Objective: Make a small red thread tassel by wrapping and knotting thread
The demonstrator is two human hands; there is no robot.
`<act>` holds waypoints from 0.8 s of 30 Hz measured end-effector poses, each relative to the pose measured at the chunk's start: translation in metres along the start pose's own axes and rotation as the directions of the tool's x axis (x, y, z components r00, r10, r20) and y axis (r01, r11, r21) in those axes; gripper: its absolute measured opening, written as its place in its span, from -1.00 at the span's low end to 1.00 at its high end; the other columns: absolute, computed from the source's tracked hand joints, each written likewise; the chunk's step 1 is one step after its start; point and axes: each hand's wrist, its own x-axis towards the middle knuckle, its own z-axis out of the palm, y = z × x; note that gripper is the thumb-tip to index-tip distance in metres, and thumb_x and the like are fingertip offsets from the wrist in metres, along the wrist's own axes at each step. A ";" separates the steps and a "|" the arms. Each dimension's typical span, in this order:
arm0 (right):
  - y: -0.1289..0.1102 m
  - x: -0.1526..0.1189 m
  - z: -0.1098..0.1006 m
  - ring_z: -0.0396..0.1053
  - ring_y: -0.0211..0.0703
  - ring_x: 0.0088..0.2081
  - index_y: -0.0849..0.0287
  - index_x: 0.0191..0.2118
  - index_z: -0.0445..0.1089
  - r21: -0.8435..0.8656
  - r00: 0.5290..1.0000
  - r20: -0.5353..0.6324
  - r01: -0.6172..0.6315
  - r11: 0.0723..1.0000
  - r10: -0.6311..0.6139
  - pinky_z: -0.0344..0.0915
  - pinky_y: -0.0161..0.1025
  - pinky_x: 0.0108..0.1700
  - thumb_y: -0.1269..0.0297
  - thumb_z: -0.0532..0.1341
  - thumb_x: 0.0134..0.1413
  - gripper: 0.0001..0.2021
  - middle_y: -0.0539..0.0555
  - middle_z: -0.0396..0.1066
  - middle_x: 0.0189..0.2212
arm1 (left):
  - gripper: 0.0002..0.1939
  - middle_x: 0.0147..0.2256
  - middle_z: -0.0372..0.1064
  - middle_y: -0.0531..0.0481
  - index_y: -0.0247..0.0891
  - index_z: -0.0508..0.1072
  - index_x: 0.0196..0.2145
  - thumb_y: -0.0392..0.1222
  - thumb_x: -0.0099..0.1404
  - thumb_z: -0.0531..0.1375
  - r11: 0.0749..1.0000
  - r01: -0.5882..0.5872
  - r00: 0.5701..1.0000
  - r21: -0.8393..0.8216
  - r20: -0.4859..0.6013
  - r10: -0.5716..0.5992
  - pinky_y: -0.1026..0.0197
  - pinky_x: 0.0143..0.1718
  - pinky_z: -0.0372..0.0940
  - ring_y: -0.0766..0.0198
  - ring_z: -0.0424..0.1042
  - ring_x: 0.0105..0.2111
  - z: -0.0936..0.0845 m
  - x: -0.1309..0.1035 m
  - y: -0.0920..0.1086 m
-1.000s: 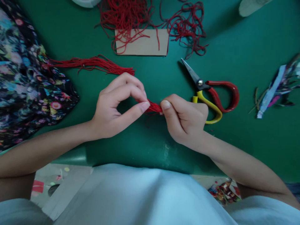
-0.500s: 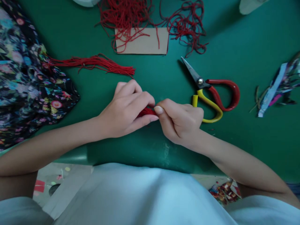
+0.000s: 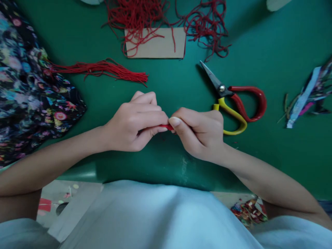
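Note:
Between my two hands a small piece of red cord [image 3: 166, 127] shows; most of it is covered by fingers. My left hand [image 3: 138, 121] is closed, its thumb and forefinger pinching the cord. My right hand [image 3: 198, 131] is closed too, thumb pressed on the forefinger at the cord's other side, the fingertips of both hands nearly touching. Scissors [image 3: 221, 89] with one red and one yellow handle lie just beyond my right hand, blades together. A bundle of red cords [image 3: 111, 71] stretches over the table above my left hand.
Loose red cord [image 3: 137, 15] is heaped over a cardboard piece [image 3: 155, 50] at the back, with another tangle [image 3: 207, 27] beside it. Floral fabric [image 3: 33, 90] covers the table's left side. Coloured fabric scraps [image 3: 307, 93] lie right on the green table [image 3: 166, 166].
The fingers of my left hand have closed further around the red cord, so less of it shows. My right hand has shifted slightly left and keeps its pinch.

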 end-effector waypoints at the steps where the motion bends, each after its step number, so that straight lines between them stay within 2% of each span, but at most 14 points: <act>1: 0.000 0.001 0.000 0.14 -0.45 -0.63 0.17 -0.49 0.26 0.068 1.000 0.008 -0.021 0.997 0.020 0.07 -0.40 -0.55 0.21 0.03 0.40 -0.62 -0.11 0.23 -0.65 | -0.71 -0.56 0.26 0.04 -0.18 0.40 -0.39 -0.12 0.45 0.00 1.000 0.001 1.000 0.025 0.009 -0.001 0.12 -0.35 0.15 0.24 0.30 -0.43 0.000 0.000 0.000; 3: -0.001 0.002 0.001 0.13 -0.44 -0.62 0.17 -0.52 0.24 0.198 0.997 0.024 -0.079 0.977 0.075 0.07 -0.40 -0.55 0.16 0.04 0.39 -0.58 -0.10 0.22 -0.66 | -0.67 -0.58 0.21 0.05 -0.17 0.39 -0.42 -0.11 0.46 -0.02 0.996 -0.004 1.000 0.090 0.010 0.004 0.11 -0.35 0.16 0.24 0.31 -0.44 0.001 0.001 0.001; 8: -0.002 0.002 0.008 0.10 -0.40 -0.58 0.17 -0.57 0.18 0.439 0.974 0.039 -0.219 0.871 0.225 0.09 -0.38 -0.53 0.07 0.13 0.33 -0.55 -0.09 0.16 -0.65 | -0.62 -0.62 0.13 0.06 -0.20 0.32 -0.52 -0.17 0.47 -0.02 0.974 -0.083 0.993 0.209 -0.070 0.099 0.10 -0.37 0.14 0.27 0.28 -0.46 0.004 -0.002 0.001; 11: -0.003 0.002 0.012 0.10 -0.40 -0.57 0.18 -0.58 0.16 0.502 0.968 0.058 -0.240 0.831 0.244 0.10 -0.38 -0.53 0.07 0.15 0.31 -0.55 -0.09 0.15 -0.64 | -0.57 -0.60 0.14 0.06 -0.20 0.33 -0.53 -0.14 0.50 -0.04 0.980 -0.056 0.997 0.192 -0.033 0.064 0.06 -0.31 0.18 0.26 0.29 -0.44 0.005 -0.006 -0.001; 13: -0.004 0.001 0.012 0.09 -0.41 -0.58 0.17 -0.57 0.14 0.493 0.968 0.065 -0.242 0.836 0.243 0.11 -0.38 -0.53 0.07 0.14 0.32 -0.54 -0.09 0.16 -0.64 | -0.59 -0.59 0.17 0.06 -0.18 0.34 -0.52 -0.14 0.49 -0.02 0.982 -0.072 0.997 0.175 -0.009 0.074 0.05 -0.30 0.19 0.27 0.29 -0.44 0.004 -0.007 -0.002; 16: -0.004 0.000 0.010 0.10 -0.43 -0.60 0.18 -0.54 0.17 0.373 0.982 0.025 -0.185 0.909 0.190 0.12 -0.40 -0.53 0.15 0.09 0.37 -0.58 -0.10 0.20 -0.63 | -0.66 -0.58 0.17 0.08 -0.17 0.35 -0.48 -0.18 0.48 0.02 0.974 -0.110 0.992 0.200 -0.033 0.119 0.08 -0.32 0.18 0.30 0.29 -0.44 0.003 -0.007 -0.004; 19: -0.004 -0.001 0.003 0.11 -0.46 -0.62 0.18 -0.46 0.27 0.049 0.999 -0.050 -0.009 0.999 0.012 0.10 -0.42 -0.55 0.32 0.07 0.37 -0.70 -0.11 0.26 -0.63 | -0.77 -0.56 0.17 0.10 -0.19 0.35 -0.42 -0.27 0.43 0.07 0.964 -0.150 0.977 0.221 -0.119 0.179 0.11 -0.37 0.15 0.31 0.30 -0.43 0.003 -0.004 -0.005; 22: -0.001 -0.001 -0.005 0.22 -0.43 -0.60 0.15 -0.31 0.36 -0.311 0.981 -0.041 0.169 0.935 -0.190 0.12 -0.41 -0.55 0.34 0.09 0.35 -0.82 -0.11 0.35 -0.61 | -0.81 -0.56 0.17 0.09 -0.20 0.34 -0.41 -0.30 0.39 0.07 0.972 -0.150 0.977 0.180 -0.126 0.174 0.13 -0.40 0.14 0.30 0.31 -0.44 0.004 -0.002 -0.004; 24: 0.001 0.000 -0.010 0.29 -0.40 -0.58 0.15 -0.21 0.38 -0.374 0.974 -0.008 0.206 0.904 -0.226 0.17 -0.39 -0.52 0.29 0.11 0.35 -0.87 -0.10 0.39 -0.59 | -0.78 -0.56 0.16 0.07 -0.20 0.35 -0.41 -0.27 0.41 0.04 0.978 -0.116 0.989 0.175 -0.066 0.129 0.13 -0.39 0.15 0.28 0.33 -0.45 0.004 -0.002 -0.004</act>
